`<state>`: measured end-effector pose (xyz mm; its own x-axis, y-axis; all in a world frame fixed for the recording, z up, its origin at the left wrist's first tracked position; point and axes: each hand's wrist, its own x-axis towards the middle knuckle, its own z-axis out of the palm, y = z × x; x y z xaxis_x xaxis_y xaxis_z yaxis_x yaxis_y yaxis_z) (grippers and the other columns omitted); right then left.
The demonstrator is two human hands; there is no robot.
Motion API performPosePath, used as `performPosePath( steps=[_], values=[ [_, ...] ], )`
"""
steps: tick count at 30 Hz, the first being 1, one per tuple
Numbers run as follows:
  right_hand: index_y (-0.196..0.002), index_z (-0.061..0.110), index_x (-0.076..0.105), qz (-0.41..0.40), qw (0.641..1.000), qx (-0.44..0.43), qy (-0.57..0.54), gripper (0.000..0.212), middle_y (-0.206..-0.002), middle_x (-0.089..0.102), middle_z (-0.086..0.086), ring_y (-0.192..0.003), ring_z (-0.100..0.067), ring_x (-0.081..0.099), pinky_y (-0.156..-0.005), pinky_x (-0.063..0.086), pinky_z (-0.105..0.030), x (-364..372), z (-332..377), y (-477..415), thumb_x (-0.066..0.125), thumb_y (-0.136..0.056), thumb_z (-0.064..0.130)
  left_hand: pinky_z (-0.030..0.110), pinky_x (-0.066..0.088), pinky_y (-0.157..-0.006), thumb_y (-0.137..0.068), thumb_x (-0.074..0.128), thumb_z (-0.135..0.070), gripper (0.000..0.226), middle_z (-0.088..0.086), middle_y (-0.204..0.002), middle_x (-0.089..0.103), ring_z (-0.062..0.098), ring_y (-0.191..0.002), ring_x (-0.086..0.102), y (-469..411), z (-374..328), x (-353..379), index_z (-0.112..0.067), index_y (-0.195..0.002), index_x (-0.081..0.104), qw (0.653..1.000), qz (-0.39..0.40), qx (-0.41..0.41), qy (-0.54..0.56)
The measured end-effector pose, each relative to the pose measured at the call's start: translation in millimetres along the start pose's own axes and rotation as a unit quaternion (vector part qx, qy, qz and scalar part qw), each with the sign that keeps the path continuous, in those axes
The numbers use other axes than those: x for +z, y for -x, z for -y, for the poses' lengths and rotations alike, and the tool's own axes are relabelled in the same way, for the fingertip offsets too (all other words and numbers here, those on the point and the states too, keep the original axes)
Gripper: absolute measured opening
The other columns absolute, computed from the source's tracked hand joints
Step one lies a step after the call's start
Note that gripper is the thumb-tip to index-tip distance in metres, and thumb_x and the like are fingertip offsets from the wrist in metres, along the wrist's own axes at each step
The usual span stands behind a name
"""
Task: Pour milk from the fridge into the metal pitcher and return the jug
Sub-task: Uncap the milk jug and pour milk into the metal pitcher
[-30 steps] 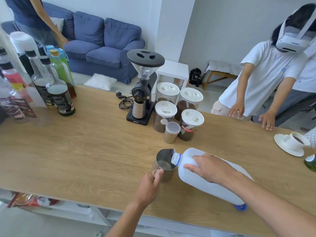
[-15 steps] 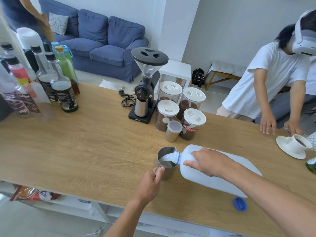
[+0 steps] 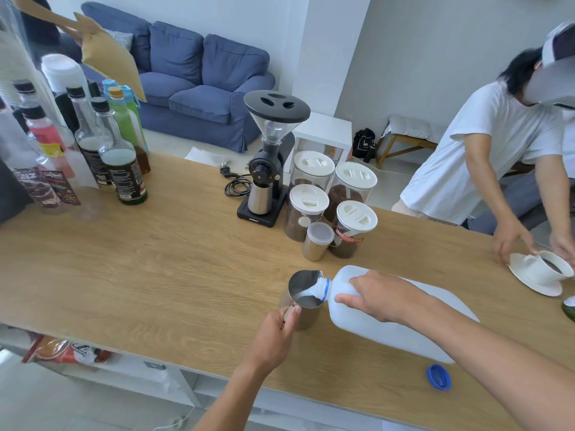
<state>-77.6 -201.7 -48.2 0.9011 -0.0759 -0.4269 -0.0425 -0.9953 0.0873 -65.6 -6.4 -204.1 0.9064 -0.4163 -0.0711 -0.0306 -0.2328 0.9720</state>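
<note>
Pouring white jug (image 3: 367, 325) gripped in right hand (image 3: 382, 297), shiny metal pitcher (image 3: 302, 290) held by left hand (image 3: 270, 337)

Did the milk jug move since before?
Yes. The milk jug has its bottom end raised clear of the blue cap, tipping its mouth further into the metal pitcher.

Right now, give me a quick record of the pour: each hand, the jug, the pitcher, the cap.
left hand: grips the metal pitcher by its handle
right hand: grips the milk jug near its neck
milk jug: tilted, mouth over the pitcher's rim, milk running out
metal pitcher: standing on the wooden table, some milk inside
blue cap: off, lying on the table near the jug's base
</note>
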Motion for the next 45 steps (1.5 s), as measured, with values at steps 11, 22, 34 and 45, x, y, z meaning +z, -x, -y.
performPosePath(
  steps=[11, 22, 34, 45],
  values=[
    [-0.093, 0.01, 0.056, 0.007, 1.0, -0.003, 0.009, 0.058, -0.094, 0.058, -0.005, -0.071, -0.02, 0.047, -0.051, 0.028, -0.029, -3.4, 0.4, -0.8, 0.033, -0.095, 0.063, 0.023, 0.019, -0.052, -0.105, 0.042, -0.031, 0.048, -0.015, -0.057, 0.02, 0.007, -0.054, 0.018, 1.1, -1.5, 0.1, -0.026, -0.063, 0.021, 1.0, -0.001, 0.005, 0.006],
    [-0.095, 0.012, 0.059, 0.002, 1.0, -0.009, 0.013, 0.056, -0.09, 0.056, -0.003, -0.074, -0.022, 0.049, -0.051, 0.029, -0.029, -5.0, 0.9, -4.2, 0.035, -0.094, 0.063, 0.025, 0.018, -0.052, -0.105, 0.043, -0.033, 0.049, -0.013, -0.057, 0.019, 0.009, -0.053, 0.017, 0.8, 0.6, 0.9, -0.026, -0.062, 0.019, 1.0, -0.002, 0.001, 0.004],
    [-0.096, 0.011, 0.059, 0.005, 1.0, -0.01, 0.019, 0.058, -0.096, 0.061, -0.008, -0.076, -0.024, 0.053, -0.052, 0.031, -0.031, -6.6, 0.3, -8.6, 0.035, -0.094, 0.064, 0.025, 0.018, -0.052, -0.105, 0.042, -0.034, 0.048, -0.013, -0.058, 0.02, 0.009, -0.054, 0.018, 1.6, 1.4, 1.4, -0.024, -0.063, 0.02, 1.0, -0.008, 0.004, -0.004],
    [-0.096, 0.011, 0.059, 0.014, 1.0, -0.01, 0.016, 0.056, -0.097, 0.062, -0.007, -0.076, -0.022, 0.053, -0.054, 0.032, -0.031, -9.7, 1.7, -7.4, 0.036, -0.094, 0.062, 0.024, 0.019, -0.052, -0.105, 0.042, -0.035, 0.047, -0.012, -0.058, 0.021, 0.009, -0.055, 0.019, 0.9, 3.9, 2.3, -0.022, -0.064, 0.021, 1.0, -0.012, 0.009, -0.004]
  ],
)
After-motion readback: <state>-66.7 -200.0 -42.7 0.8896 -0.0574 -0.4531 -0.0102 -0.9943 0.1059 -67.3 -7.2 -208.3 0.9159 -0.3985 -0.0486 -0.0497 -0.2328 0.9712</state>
